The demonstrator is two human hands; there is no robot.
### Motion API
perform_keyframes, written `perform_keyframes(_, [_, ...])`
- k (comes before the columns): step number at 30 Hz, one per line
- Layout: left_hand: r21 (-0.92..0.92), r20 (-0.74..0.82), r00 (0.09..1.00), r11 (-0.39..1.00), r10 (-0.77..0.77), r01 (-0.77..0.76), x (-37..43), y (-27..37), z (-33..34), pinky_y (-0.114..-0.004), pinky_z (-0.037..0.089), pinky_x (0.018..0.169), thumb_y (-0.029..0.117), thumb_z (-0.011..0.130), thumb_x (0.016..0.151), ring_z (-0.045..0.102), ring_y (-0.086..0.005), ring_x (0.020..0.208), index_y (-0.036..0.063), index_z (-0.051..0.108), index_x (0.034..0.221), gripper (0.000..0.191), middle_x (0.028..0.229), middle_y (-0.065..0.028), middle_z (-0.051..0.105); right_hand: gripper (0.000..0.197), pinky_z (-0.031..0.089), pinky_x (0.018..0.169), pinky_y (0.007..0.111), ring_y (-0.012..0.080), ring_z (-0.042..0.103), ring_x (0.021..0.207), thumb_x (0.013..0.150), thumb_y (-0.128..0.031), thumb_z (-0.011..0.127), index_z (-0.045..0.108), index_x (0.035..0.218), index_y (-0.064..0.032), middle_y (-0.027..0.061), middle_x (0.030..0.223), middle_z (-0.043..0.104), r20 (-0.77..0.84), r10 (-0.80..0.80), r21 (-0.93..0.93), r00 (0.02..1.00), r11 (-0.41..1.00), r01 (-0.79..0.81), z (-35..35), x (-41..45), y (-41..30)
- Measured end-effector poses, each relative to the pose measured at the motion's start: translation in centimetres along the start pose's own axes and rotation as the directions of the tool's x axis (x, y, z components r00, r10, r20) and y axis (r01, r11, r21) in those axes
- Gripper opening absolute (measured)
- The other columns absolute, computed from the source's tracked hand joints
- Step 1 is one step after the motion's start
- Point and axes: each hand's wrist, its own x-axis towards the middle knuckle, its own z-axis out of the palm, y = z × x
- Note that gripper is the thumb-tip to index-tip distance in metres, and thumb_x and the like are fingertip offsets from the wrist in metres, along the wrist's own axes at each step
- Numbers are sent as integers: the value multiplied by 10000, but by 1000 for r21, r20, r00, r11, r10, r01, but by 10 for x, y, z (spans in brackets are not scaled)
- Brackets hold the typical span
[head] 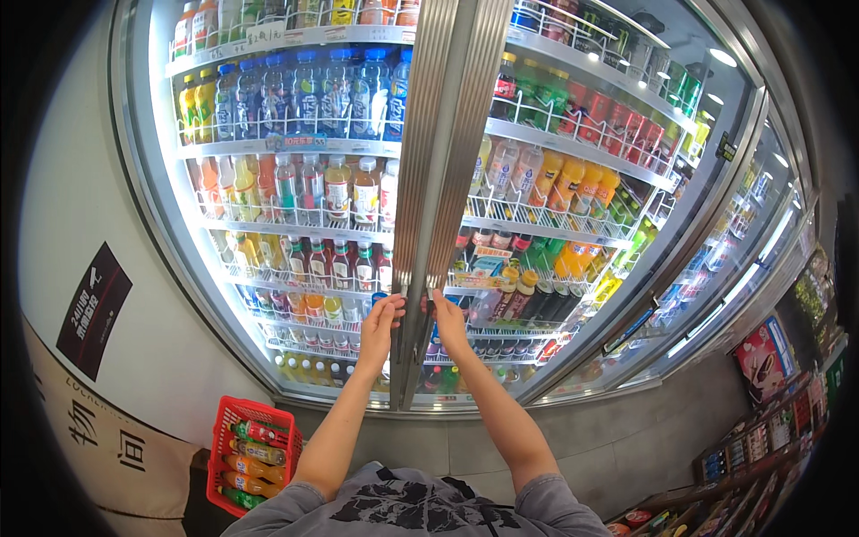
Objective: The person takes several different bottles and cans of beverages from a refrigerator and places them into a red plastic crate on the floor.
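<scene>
Two glass doors of a lit drinks cooler stand before me, their metal door frames [435, 168] meeting near the middle. My left hand [384, 321] is at the handle on the left door's edge, fingers bent around or against it. At the right door's handle is my right hand [445, 321], thumb up and fingers curled behind. How firmly either hand grips cannot be told. Behind the glass, wire-fronted shelves hold rows of blue-capped bottles [305, 94], orange drink bottles [569, 181] and red cans [597, 117].
A red plastic basket [295, 450] with several drink bottles is at the lower left, beside a white wall [67, 201]. More cooler doors [711, 268] continue to the right. Grey floor tiles [604, 423] lie below, and a shelf of packaged goods [758, 443] stands at the lower right.
</scene>
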Motion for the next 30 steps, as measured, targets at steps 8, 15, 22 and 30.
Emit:
perform_keyframes(8, [18, 88, 996, 1000, -9, 7, 18, 24, -16, -274, 463, 871, 267, 429, 1042, 590, -131, 1039, 42, 570, 1275, 353, 1202, -74, 627, 608, 406, 569, 280, 145, 515, 556, 983, -517, 443, 550, 609, -51, 36, 575, 527, 0, 192, 188, 981, 964, -189, 24, 4, -9])
perform_keyframes(15, [4, 110, 984, 990, -142, 143, -12, -11, -30, -269, 467, 832, 260, 435, 1040, 600, -121, 989, 49, 581, 1250, 331, 1182, -70, 631, 508, 269, 511, 251, 69, 329, 525, 1009, -461, 437, 388, 611, -151, -54, 573, 340, -68, 170, 393, 983, 910, -130, 43, -4, -12])
perform_keyframes(22, [-9, 149, 977, 988, -152, 155, -36, -11, -40, -265, 470, 818, 236, 436, 1039, 611, -122, 952, 53, 587, 1237, 308, 1132, -65, 645, 515, 275, 507, 257, 76, 346, 526, 1008, -460, 425, 409, 609, -134, -44, 570, 370, -146, 183, 349, 972, 929, -122, 51, -3, -2])
perform_keyframes(30, [-2, 120, 984, 991, -130, 131, -80, 2, -66, -264, 463, 807, 216, 440, 1033, 605, -111, 926, 65, 596, 1230, 293, 1088, -48, 650, 584, 344, 515, 323, 139, 446, 520, 983, -472, 443, 478, 576, -54, 23, 529, 453, -312, 116, 159, 943, 985, -69, 43, -8, 13])
